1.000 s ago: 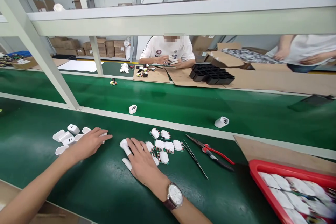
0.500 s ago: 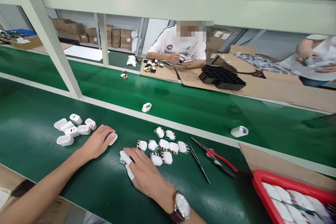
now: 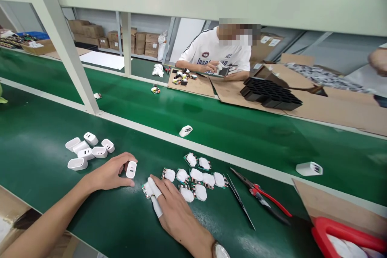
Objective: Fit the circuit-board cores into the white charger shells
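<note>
My left hand (image 3: 110,173) grips a white charger shell (image 3: 131,169) between thumb and fingers, just above the green mat. Behind it lies a cluster of several more white shells (image 3: 87,152). My right hand (image 3: 175,209), with white finger cots on two fingers, pinches a small circuit board with a white pad (image 3: 147,189) against the mat. To its right lie several more such boards (image 3: 196,176).
Red-handled pliers (image 3: 263,195) and thin tweezers (image 3: 240,200) lie right of the boards. A red bin (image 3: 341,234) sits at the lower right on cardboard. White shells (image 3: 185,131) (image 3: 308,168) ride the far belt. A person in a white shirt (image 3: 216,54) works opposite beside black trays (image 3: 270,94).
My left hand drew one shell out of the pile toward the middle and lifted it upright. My right hand slid one board away from the group. The view tilted down and left.
</note>
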Tool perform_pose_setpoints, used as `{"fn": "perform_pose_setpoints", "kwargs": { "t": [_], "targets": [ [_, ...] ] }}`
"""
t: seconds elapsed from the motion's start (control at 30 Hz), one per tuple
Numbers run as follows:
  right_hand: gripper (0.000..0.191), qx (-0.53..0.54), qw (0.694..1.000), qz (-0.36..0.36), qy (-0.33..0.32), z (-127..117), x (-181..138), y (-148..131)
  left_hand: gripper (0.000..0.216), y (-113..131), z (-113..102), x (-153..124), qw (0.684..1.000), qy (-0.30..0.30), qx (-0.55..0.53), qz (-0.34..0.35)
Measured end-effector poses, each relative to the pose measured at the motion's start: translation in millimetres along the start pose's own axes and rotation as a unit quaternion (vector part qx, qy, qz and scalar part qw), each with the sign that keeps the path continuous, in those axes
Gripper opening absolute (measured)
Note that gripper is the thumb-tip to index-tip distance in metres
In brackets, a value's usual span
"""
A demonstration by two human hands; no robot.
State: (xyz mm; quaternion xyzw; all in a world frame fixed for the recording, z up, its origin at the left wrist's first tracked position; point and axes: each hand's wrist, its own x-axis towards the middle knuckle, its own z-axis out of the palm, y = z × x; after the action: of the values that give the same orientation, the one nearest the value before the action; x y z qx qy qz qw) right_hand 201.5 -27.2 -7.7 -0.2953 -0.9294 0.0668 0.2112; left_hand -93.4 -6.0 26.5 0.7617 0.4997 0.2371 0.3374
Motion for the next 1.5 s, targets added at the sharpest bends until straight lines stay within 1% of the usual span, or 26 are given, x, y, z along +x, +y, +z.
{"fn": "perform_pose_setpoints", "kwargs": {
  "t": [0.07, 0.13, 0.2, 0.23, 0.3, 0.37, 0.47, 0.63, 0.93, 1.07, 1.17, 1.23, 1.3, 1.37, 1.43, 1.5],
  "targets": [
    [0.043, 0.019, 0.999, 0.013, 0.024, -2, 2, 0, 0.048, 1, 4, 1, 1.000, 0.001, 0.016, 0.020],
    [0.048, 0.045, 0.995, 0.039, 0.074, -7, 4, -2, 0.051, 3, 12, 2, 0.998, 0.007, 0.024, 0.056],
    [0.051, 0.065, 0.988, 0.050, 0.133, -15, 8, -5, 0.058, 5, 21, 2, 0.996, 0.015, 0.023, 0.090],
    [0.052, 0.068, 0.985, 0.049, 0.153, -19, 10, -6, 0.060, 6, 26, 2, 0.995, 0.018, 0.020, 0.101],
    [0.056, 0.060, 0.983, 0.039, 0.170, -26, 13, -9, 0.059, 7, 34, 2, 0.993, 0.023, 0.014, 0.114],
    [0.059, 0.045, 0.984, 0.029, 0.168, -29, 14, -10, 0.055, 8, 39, 2, 0.991, 0.031, 0.014, 0.131],
    [0.059, 0.040, 0.985, 0.023, 0.167, -25, 13, -10, 0.051, 9, 42, 3, 0.986, 0.042, 0.026, 0.157],
    [0.050, 0.027, 0.988, 0.017, 0.152, -18, 10, -10, 0.046, 11, 42, 3, 0.982, 0.040, 0.054, 0.174],
    [0.037, -0.006, 0.991, -0.005, 0.135, -22, 13, -12, 0.048, 9, 46, 3, 0.980, 0.042, 0.063, 0.183],
    [0.036, -0.008, 0.994, 0.009, 0.109, -18, 10, -12, 0.044, 10, 47, 1, 0.985, 0.034, 0.061, 0.159],
    [0.038, 0.015, 0.992, 0.014, 0.125, -15, 8, -12, 0.043, 13, 47, 1, 0.987, 0.021, 0.049, 0.150],
    [0.032, 0.042, 0.990, 0.003, 0.133, -14, 9, -12, 0.043, 15, 47, 1, 0.990, 0.001, 0.028, 0.139],
    [0.023, 0.061, 0.991, -0.001, 0.122, -14, 10, -12, 0.043, 18, 48, 2, 0.993, -0.019, 0.004, 0.117],
    [0.019, 0.074, 0.992, 0.011, 0.105, -16, 11, -12, 0.044, 20, 47, 2, 0.994, -0.032, -0.009, 0.099],
    [0.020, 0.092, 0.991, 0.021, 0.099, -17, 13, -13, 0.045, 22, 46, 3, 0.995, -0.039, -0.013, 0.090],
    [0.027, 0.117, 0.987, 0.026, 0.107, -17, 15, -14, 0.046, 22, 45, 2, 0.995, -0.049, -0.020, 0.087]
  ]
}}
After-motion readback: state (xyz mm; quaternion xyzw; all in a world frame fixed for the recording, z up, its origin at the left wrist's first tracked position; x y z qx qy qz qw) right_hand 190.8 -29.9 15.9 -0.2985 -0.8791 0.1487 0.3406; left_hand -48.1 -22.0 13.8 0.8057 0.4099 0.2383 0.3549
